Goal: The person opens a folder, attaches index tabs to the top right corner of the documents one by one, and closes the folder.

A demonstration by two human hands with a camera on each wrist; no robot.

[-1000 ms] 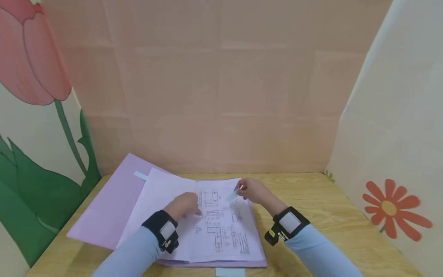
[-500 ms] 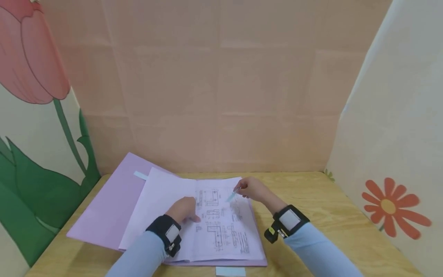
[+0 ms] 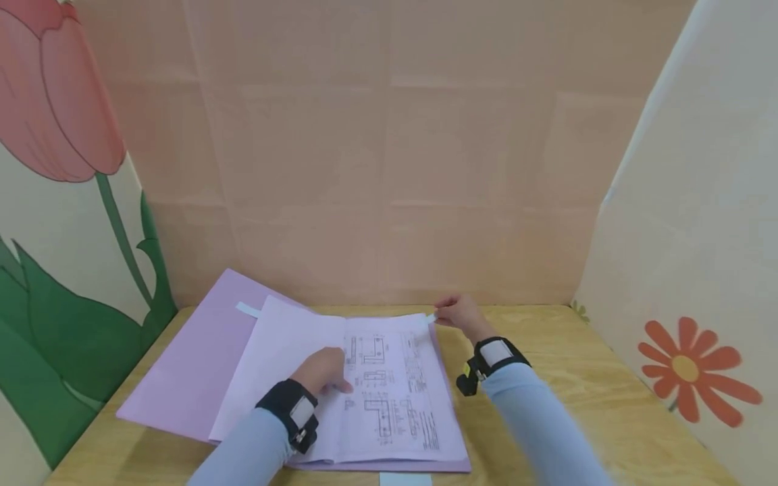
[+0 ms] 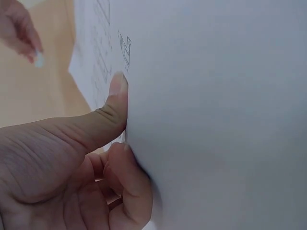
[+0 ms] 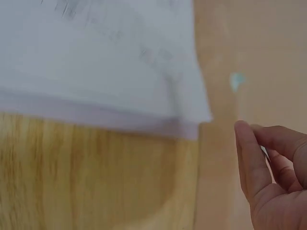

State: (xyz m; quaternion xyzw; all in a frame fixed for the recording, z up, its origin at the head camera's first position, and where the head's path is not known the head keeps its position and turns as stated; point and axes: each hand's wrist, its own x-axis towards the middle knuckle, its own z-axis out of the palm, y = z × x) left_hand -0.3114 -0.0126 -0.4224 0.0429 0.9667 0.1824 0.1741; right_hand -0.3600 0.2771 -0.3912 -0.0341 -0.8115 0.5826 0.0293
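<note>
An open book of drawings in a lilac cover lies before me, its right page printed with technical line drawings. My left hand rests on the largely white left page near the fold. In the left wrist view its thumb presses into the fold, and loosely bent fingers touch the white page. At the top right corner of the page, my right hand pinches a small light-blue paper strip. A light-blue bit shows beyond its fingertips in the right wrist view, blurred.
The lilac cover spreads open to the left, a light-blue tab on it. Another light-blue paper lies at the book's front edge. Beneath is a wooden table, walled at the back and sides.
The right hand has moved up and to the right with the strip, from over the right page to its top corner. The left hand has shifted slightly and settled near the fold.
</note>
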